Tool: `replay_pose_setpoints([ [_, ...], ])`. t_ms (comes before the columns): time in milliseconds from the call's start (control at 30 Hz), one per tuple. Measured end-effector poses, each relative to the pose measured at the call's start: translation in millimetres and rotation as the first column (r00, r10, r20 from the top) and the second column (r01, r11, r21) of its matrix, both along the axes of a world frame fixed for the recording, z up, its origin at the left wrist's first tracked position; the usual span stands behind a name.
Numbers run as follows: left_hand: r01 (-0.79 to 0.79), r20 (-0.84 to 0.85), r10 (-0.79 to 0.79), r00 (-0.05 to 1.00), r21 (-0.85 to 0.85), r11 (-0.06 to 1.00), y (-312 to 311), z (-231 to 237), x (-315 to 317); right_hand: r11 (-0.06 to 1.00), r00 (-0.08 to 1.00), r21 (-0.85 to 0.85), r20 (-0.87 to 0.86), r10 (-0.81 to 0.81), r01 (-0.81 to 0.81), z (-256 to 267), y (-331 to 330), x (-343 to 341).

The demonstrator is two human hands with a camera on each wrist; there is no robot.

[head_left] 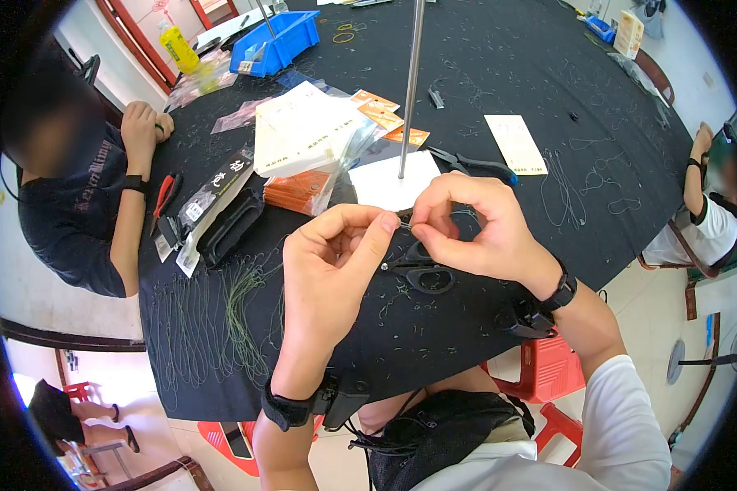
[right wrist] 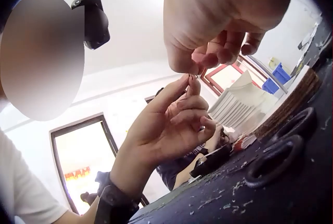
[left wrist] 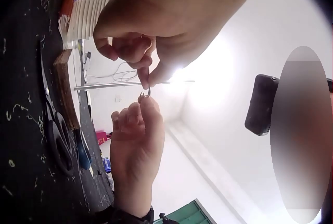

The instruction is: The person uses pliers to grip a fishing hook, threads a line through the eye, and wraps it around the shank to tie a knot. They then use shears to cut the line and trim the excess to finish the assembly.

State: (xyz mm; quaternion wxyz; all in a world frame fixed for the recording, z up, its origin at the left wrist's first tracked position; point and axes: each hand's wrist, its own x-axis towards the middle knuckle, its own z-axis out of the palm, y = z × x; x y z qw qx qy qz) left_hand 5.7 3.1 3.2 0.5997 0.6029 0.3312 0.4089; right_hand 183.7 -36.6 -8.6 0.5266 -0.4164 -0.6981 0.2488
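Tabletop [head_left: 508, 82], black and littered with thread clippings [head_left: 397, 311], spans the frame. At centre, the left hand [head_left: 327, 266] and right hand [head_left: 487, 229] nearly meet, pinching 1 tiny metal piece [head_left: 404, 224] near black scissors [head_left: 422, 270]. Blue bin [head_left: 275, 43], upper left; 1 person [head_left: 65, 213] at each side, left and right [head_left: 704, 237]; red stool [head_left: 553, 368], lower right, on pale floor [head_left: 630, 307].

My loose white cloth sleeve [head_left: 622, 417] is plain, lower right; the broad black tablecloth [head_left: 630, 221] is pale-flecked, centre; upper left, an open blue plastic bin [head_left: 282, 45]; lower left, thin green tangled threads [head_left: 241, 307]; upper right, a cream rectangular card [head_left: 516, 145].
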Motion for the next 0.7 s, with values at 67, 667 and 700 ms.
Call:
replay_pose_setpoints([
  [67,0.002,-0.009,-0.002,1.000,-0.006,1.000,0.0,0.4,0.0,1.000,1.000,0.005,-0.025,0.012,-0.011,0.5,-0.2,-0.4],
  [667,0.027,-0.037,-0.028,0.999,-0.025,0.999,1.2,1.7,-2.1,0.985,0.971,0.167,0.222,-0.089,0.052,7.8,0.4,4.8],
  [700,0.034,-0.086,-0.036,0.996,-0.023,0.999,0.7,3.0,-2.6,0.985,0.971,0.166,0.221,-0.090,0.053,7.5,0.4,5.1],
])
